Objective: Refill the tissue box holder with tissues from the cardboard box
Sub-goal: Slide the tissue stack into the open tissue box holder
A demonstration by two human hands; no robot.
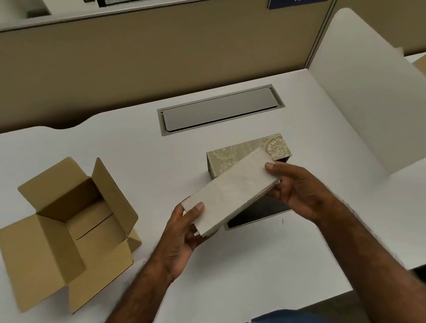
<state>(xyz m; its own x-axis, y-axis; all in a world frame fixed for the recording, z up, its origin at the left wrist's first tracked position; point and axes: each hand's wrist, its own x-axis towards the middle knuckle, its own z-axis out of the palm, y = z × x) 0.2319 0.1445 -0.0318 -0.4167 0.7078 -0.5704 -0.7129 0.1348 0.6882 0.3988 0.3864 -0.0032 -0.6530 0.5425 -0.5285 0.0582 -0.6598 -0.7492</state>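
Nearest the camera, the left hand (185, 232) clamps the near-left end of the tissues (229, 192), thumb on top and fingers underneath; the right hand (295, 192) clamps the far-right end likewise, thumb on the upper face. The tissues form a pale, flat rectangular stack, held tilted above the table (245, 276), clear of its surface and directly over the holder (248, 155).

The stack is judged light and soft; loose sheets would sag or fan if gripped at one end only, so a hold at both short ends, pressing top against bottom, suits it; a light squeeze should suffice, since hard pressure would crumple the edges; the surface looks matt rather than slippery.

The holder lies beneath and beyond the stack, its patterned side showing at the far end and a dark interior showing below the right hand; whether a lid is attached cannot be told.

To the left, well apart, the box (66, 229) stands with flaps spread; its visible interior shows only cardboard.

Farther back, a grey hatch (218, 109) is set flush in the table.
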